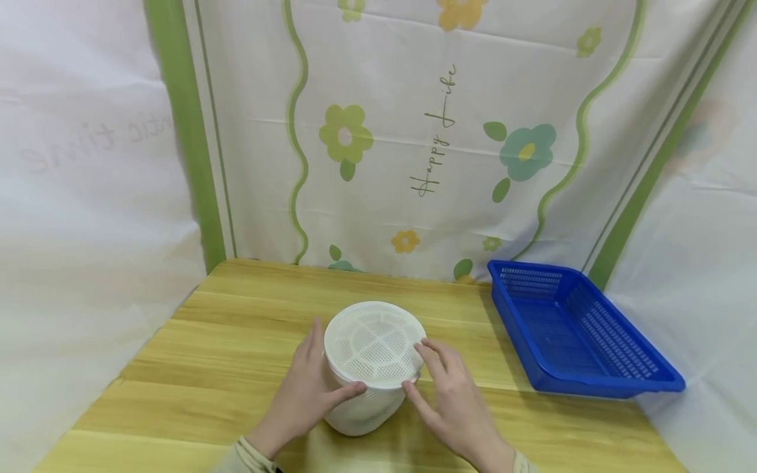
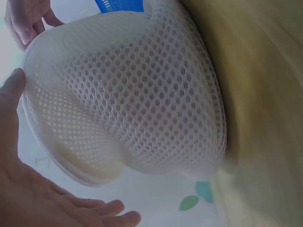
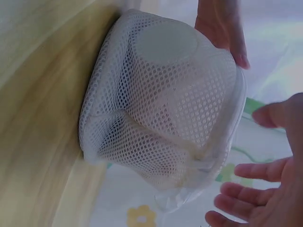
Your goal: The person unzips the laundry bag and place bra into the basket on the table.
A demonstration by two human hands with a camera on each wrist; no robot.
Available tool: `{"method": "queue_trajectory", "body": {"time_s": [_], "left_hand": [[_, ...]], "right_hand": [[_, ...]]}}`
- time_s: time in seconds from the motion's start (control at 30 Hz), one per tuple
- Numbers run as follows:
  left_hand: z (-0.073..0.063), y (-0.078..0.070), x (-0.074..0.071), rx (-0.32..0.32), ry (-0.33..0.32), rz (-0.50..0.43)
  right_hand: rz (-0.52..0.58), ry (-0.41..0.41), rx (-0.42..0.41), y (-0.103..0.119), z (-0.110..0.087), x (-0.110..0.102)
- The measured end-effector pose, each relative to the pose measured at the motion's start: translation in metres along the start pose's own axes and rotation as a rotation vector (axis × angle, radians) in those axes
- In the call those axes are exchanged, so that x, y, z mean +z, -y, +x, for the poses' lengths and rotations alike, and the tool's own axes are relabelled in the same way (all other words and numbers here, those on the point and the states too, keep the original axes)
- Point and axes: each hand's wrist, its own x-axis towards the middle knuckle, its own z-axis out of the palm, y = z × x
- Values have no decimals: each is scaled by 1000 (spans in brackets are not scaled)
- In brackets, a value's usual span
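Observation:
A white mesh laundry bag [image 1: 361, 414] stands upright on the table, topped by a round, stiff lattice lid [image 1: 378, 343]. My left hand [image 1: 307, 389] is at the bag's left side, its fingers extended and the thumb reaching across just below the front of the rim. On the right, my right hand [image 1: 458, 401] has its thumb and fingertips right at the lid's edge. Soft, honeycomb-like netting [image 2: 147, 90] with creased sides shows in the left wrist view. A pale oval patch [image 3: 166, 43] is on the bag's side in the right wrist view.
A blue plastic basket [image 1: 552, 335] with perforated walls sits at the table's right edge. Behind the wooden table [image 1: 236, 355] hangs a flower-printed white curtain [image 1: 390, 164], and pale sheets [image 1: 89, 197] close off both sides.

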Motion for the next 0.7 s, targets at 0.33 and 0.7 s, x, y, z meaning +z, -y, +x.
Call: {"method": "queue_trajectory", "body": {"time_s": [0.33, 0.7], "left_hand": [[8, 15, 4, 79, 147, -390], [9, 15, 3, 75, 197, -425]], "right_hand": [[20, 113, -297, 6, 15, 11], [-74, 204, -411, 3, 30, 19]]}}
